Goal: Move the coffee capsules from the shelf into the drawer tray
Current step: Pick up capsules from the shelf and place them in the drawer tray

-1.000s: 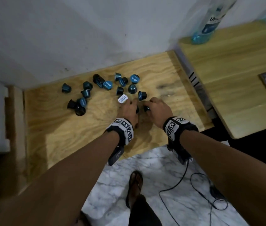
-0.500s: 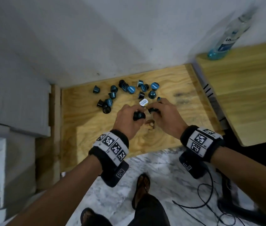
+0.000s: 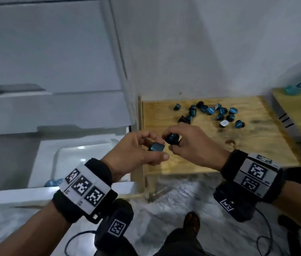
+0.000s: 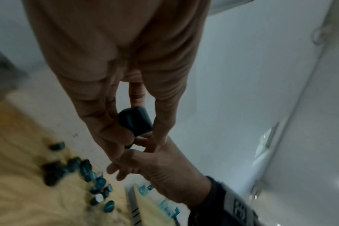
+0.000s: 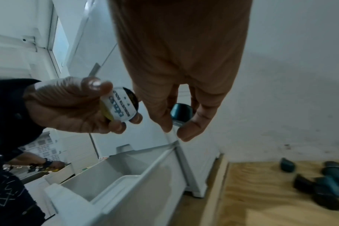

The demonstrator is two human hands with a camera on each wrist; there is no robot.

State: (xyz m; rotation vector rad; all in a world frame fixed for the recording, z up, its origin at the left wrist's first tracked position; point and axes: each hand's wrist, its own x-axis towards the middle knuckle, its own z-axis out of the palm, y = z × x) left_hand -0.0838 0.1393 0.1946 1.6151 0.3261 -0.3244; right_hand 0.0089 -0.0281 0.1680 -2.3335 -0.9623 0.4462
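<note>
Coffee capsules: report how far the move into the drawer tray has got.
Done: a few blue capsules seem to lie in the drawer tray. In hand: the left hand and right hand each hold a capsule, off the shelf. Left: over a dozen loose capsules there.

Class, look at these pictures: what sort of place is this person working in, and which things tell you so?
Probably a home kitchen or utility corner: white drawers, a wooden shelf scattered with coffee capsules, and a marble-look floor.

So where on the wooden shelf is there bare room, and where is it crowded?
Crowded: the loose capsules along the back, near the wall. Bare: the front half of the wooden shelf, its right front, and the back left corner.
</note>
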